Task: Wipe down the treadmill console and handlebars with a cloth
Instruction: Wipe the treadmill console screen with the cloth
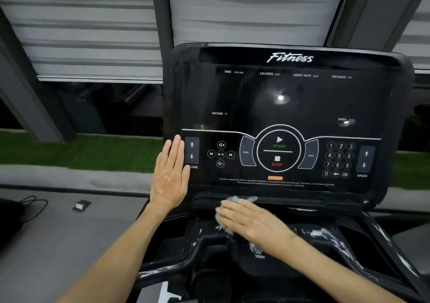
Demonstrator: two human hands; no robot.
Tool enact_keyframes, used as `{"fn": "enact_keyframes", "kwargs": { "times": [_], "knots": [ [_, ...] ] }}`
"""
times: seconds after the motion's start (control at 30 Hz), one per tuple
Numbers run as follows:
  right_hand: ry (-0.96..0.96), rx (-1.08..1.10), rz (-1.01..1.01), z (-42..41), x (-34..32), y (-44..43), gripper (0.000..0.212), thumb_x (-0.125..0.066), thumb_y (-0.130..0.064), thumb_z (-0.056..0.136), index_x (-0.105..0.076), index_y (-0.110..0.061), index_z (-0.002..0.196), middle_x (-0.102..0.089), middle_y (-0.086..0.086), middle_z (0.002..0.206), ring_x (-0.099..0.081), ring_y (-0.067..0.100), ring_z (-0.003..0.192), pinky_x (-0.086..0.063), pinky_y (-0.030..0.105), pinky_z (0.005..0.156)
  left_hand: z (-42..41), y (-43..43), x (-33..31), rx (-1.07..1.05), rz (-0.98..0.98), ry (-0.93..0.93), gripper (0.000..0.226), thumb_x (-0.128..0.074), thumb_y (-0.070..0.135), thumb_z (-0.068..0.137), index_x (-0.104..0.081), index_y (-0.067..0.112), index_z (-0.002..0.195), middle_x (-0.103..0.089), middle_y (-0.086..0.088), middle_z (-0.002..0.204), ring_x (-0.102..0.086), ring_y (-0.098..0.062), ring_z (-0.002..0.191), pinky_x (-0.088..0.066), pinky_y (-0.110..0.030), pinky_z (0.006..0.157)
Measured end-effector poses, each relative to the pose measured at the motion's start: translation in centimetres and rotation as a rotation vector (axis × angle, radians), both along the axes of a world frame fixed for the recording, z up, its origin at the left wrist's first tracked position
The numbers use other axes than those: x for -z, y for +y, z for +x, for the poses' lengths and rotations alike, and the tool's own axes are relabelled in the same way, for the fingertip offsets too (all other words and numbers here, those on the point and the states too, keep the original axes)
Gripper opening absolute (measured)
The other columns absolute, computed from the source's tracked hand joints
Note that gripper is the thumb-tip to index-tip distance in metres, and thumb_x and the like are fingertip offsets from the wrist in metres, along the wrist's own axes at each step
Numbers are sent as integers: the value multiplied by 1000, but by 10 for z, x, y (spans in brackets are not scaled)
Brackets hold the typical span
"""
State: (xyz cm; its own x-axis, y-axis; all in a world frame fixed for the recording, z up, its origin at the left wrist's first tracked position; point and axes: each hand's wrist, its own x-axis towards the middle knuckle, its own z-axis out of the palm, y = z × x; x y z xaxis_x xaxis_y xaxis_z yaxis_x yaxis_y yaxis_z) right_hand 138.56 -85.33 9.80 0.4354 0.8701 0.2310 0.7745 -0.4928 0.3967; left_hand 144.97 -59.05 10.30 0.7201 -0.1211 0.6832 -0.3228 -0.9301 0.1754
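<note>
right hand [251, 221] fingers flat, pressing cloth [232, 199] at console [279, 98] lower edge | left hand [171, 177] fingers straight on left edge

Black treadmill console [290, 98]: glossy panel tilted up, display dark. Ledge [302, 202] under panel, moulded tray below it streaked white. Pale cloth [232, 199] lies bunched on ledge, pressed under right grip [253, 221], fingers flat. Left grip [171, 177] rests flat on panel's left edge, beside incline arrows [192, 150]. Left of treadmill: grey floor [69, 233] with black cable [32, 204], small grey block [81, 205].
</note>
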Motion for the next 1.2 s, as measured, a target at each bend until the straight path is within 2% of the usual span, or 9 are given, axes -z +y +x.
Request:
{"fn": "enact_keyframes", "kwargs": {
  "times": [0.17, 0.37, 0.5, 0.67, 0.77, 0.9, 0.97, 1.1, 1.2],
  "knots": [
    [20, -41, 2, 3, 1, 75, 47, -32, -19, 92, -57, -17, 132, -54, -3, 139, -44, 16, 135, -25, 32, 115, 0, 1, -1, -5, 29, -16, 59, -34, 22, 99, -22, -4, 151, -19, -16, 161, -14, -31, 150, -15, -37, 120],
    [45, 24, 50, -3, -5, -5, 45, -39, -12, 94, -52, -15, 137, -48, -1, 145, -39, 19, 138, -24, 35, 116, -1, 0, -3, -22, 26, -12, 60, -33, 22, 99, -21, -3, 152, -17, -14, 162, -12, -30, 151, -9, -34, 122],
    [46, 73, 3, -10, -4, -64, 55, -36, -5, 88, -49, -17, 140, -47, -3, 146, -37, 17, 139, -18, 35, 118, -2, -1, -4, -43, 43, -11, 60, -33, 22, 99, -20, -3, 152, -17, -14, 162, -15, -33, 150, -7, -32, 122],
    [59, 19, 47, 0, -2, -20, 45, -37, -12, 93, -55, -14, 134, -52, -1, 142, -42, 19, 136, -30, 36, 115, -1, -3, -4, -42, 48, -4, 60, -32, 23, 100, -21, -4, 152, -17, -15, 162, -9, -28, 151, -8, -33, 121],
    [66, -10, 70, 1, -4, 3, 46, -35, -11, 91, -58, -16, 130, -54, -1, 140, -44, 19, 134, -29, 35, 115, -1, -4, -4, -44, 46, -7, 60, -31, 24, 100, -22, -5, 151, -19, -18, 161, -7, -26, 152, -7, -34, 121],
    [123, 41, 53, -4, -7, -50, 45, -36, -9, 94, -53, -14, 135, -49, 0, 144, -36, 19, 139, -16, 34, 120, -1, -3, -3, -53, 41, -1, 60, -30, 25, 100, -22, -6, 151, -19, -19, 161, 0, -20, 151, -5, -32, 121],
    [117, 94, 59, -11, -5, -99, 42, -34, -12, 100, -50, -12, 138, -46, 0, 146, -31, 18, 141, -11, 33, 121, -1, -3, -3, -60, 41, 4, 61, -30, 26, 100, -21, -6, 151, -19, -19, 161, -2, -22, 152, -5, -32, 121],
    [185, 242, 114, -31, -12, -172, 49, -12, -21, 108, -49, -17, 139, -46, -3, 146, -29, 15, 142, -9, 30, 121, -2, -4, -3, -65, 45, 1, 61, -28, 26, 100, -20, -5, 151, -17, -18, 162, -13, -35, 150, -10, -37, 120],
    [192, 255, 125, -28, -12, -174, 50, -14, -20, 107, -56, -16, 134, -52, -1, 142, -34, 18, 139, -11, 31, 120, -3, -6, -4, -76, 45, 18, 61, -28, 26, 100, -20, -6, 151, -16, -19, 162, -14, -37, 149, -20, -47, 117]
  ]
}}
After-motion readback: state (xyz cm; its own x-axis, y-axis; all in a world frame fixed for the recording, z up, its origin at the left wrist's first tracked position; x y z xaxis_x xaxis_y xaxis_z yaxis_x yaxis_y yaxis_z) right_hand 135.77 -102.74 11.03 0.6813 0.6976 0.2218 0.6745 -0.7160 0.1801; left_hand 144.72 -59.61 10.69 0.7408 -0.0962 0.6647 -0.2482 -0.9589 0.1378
